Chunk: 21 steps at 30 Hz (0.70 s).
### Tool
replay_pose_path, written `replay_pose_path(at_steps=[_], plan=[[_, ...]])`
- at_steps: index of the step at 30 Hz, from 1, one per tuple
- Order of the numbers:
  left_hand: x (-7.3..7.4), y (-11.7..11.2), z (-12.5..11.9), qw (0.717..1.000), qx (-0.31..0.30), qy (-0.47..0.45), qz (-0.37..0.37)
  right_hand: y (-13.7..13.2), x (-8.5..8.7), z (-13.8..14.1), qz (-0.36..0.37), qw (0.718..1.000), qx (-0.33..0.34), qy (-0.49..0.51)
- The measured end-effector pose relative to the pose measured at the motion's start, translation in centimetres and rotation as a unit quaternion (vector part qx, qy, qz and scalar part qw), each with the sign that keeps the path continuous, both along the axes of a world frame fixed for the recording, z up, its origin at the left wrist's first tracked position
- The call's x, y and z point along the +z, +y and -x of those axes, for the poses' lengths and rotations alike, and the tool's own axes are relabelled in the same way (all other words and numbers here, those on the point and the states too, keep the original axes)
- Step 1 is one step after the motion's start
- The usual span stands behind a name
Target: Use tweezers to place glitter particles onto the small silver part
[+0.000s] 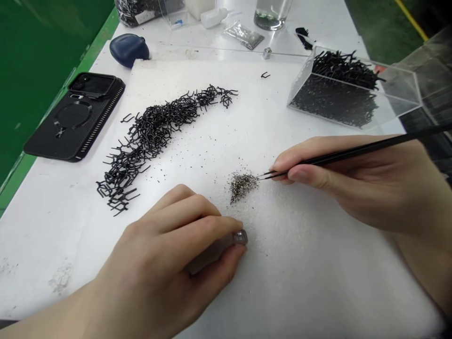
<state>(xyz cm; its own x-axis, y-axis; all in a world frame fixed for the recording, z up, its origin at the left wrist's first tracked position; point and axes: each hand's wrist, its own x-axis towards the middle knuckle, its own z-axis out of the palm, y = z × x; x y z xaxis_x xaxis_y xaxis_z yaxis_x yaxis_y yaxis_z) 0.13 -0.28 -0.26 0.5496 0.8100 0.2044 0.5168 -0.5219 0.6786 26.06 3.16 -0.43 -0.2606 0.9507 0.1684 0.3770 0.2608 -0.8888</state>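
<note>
Black tweezers (353, 151) lie pinched in my right hand (374, 188). Their fine tips point left and reach the right edge of a small heap of tiny brown and silvery grains (243, 185). My left hand (169, 254) rests on the white sheet below the heap, closed. Between its thumb and index finger it grips a small clear rectangular piece (240, 237), seen end-on; its exact kind I cannot make out. A long pile of black forked plastic pieces (158, 123) curves across the sheet beyond my left hand.
A clear box (356, 94) of black pieces stands at right. To the left lie a black phone (76, 115) and a dark blue rounded object (129, 49). Toward the back are a glass of liquid (271, 14), a small grain-filled bag (243, 35) and a metal nut (267, 53).
</note>
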Motion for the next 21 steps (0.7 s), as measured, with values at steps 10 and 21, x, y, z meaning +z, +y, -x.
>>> replay_pose_path(at_steps=[10, 21], plan=[[0.2, 0.1, -0.2, 0.999, 0.019, -0.004, -0.025, -2.1, 0.7, 1.2, 0.068, 0.991, 0.094, 0.066], [-0.2, 0.1, -0.1, 0.999, 0.012, -0.008, -0.035, -1.9, -0.3, 1.0, 0.085, 0.988, 0.131, 0.02]])
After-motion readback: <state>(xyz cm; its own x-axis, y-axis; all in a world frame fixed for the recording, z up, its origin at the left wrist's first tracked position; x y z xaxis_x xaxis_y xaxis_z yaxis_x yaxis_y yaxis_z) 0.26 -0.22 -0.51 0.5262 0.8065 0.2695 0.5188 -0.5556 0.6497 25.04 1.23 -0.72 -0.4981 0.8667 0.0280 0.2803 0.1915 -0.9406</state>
